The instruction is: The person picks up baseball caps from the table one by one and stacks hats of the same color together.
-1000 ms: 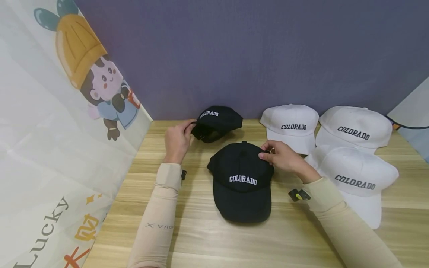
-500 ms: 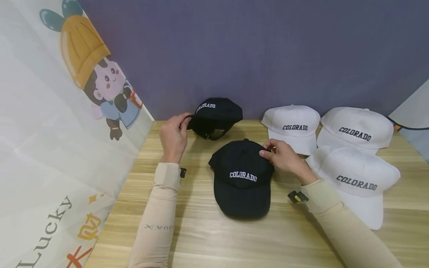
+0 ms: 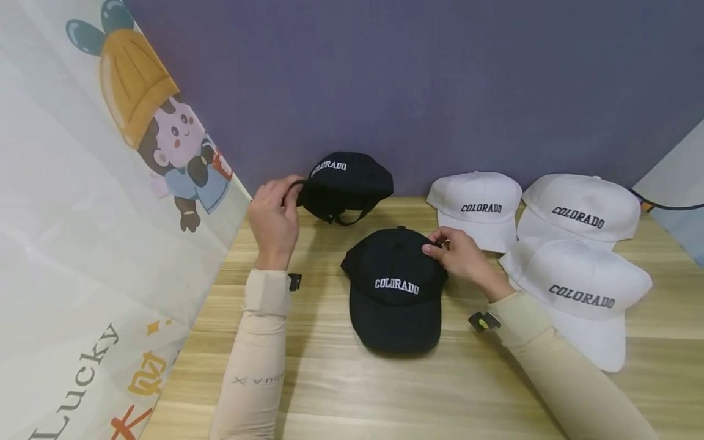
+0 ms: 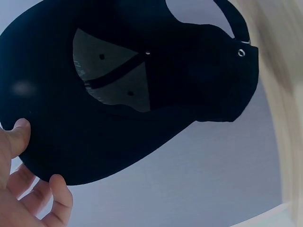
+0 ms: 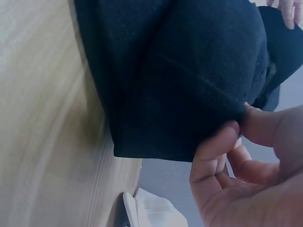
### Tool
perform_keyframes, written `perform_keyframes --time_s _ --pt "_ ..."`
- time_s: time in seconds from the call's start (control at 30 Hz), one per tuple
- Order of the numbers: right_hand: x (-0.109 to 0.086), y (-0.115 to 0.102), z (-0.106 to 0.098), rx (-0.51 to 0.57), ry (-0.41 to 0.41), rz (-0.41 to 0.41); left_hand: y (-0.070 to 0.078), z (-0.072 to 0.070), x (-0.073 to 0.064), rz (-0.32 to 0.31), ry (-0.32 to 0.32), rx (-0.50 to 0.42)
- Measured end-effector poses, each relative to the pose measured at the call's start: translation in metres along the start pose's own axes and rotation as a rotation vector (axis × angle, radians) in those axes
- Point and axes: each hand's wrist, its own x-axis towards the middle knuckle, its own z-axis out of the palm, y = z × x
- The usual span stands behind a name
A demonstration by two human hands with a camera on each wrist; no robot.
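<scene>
My left hand [image 3: 273, 220] pinches the brim of a black baseball cap [image 3: 357, 171] lettered COLORADO, tilted up near the back wall. In the left wrist view the thumb lies on the underside of the brim [image 4: 85, 146], and the cap's hollow inside and its back strap [image 4: 236, 23] show. A second black COLORADO cap [image 3: 396, 324] is in front of it, brim facing me. With thumb and fingers, my right hand [image 3: 467, 260] pinches its crown at the right rear. The right wrist view shows the pinched cloth [image 5: 189, 85] close up, over the wooden table.
Three white COLORADO caps stand at the right: one at the back [image 3: 478, 189], one at the far right [image 3: 588, 198] and one nearer [image 3: 583, 269] beside my right forearm. A purple-grey wall [image 3: 412, 91] rises behind the wooden table [image 3: 341, 397]. A printed curtain [image 3: 110, 244] hangs left.
My left hand has moved up and left, raising the rear black cap by its brim. My right hand keeps its pinch on the front black cap, which has shifted slightly toward the back.
</scene>
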Motion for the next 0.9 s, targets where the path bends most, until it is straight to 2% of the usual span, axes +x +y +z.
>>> perform_keyframes --time_s 0.3,0.5,0.9 --pt "0.005 0.0 0.006 0.002 0.045 0.007 0.02 -0.013 0.008 -0.001 0.076 -0.055" --pt "0.008 -0.001 0.011 0.034 0.042 0.027 0.032 -0.022 0.011 0.015 0.115 -0.059" --pt "0.018 -0.002 0.011 0.024 0.043 0.043 0.053 -0.039 0.016 0.064 0.144 -0.087"
